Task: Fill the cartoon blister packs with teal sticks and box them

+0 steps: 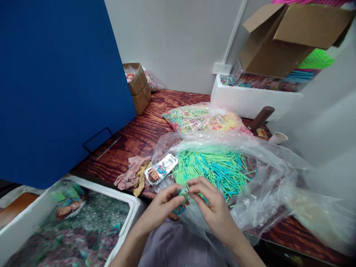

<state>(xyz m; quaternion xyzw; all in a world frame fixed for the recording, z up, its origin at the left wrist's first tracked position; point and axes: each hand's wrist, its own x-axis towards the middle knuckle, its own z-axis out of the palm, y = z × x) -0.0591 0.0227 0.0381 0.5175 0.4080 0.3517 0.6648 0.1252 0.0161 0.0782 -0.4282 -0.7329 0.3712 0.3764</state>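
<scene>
My left hand [162,206] and my right hand [211,205] meet low in the middle, fingers pinched together on a small green and blue packet [184,193]. Just beyond them a big clear plastic bag [267,174] lies open, filled with several green and blue sticks [215,167]. A small printed packet [161,169] with a cartoon face rests at the bag's left edge.
A wooden table [139,133] carries a second bag of multicoloured sticks [200,118], crumpled cloths [132,174], small cardboard boxes [139,87] and a white foam box [250,100]. Another foam box of packets [72,226] sits lower left. A blue panel [55,85] stands left.
</scene>
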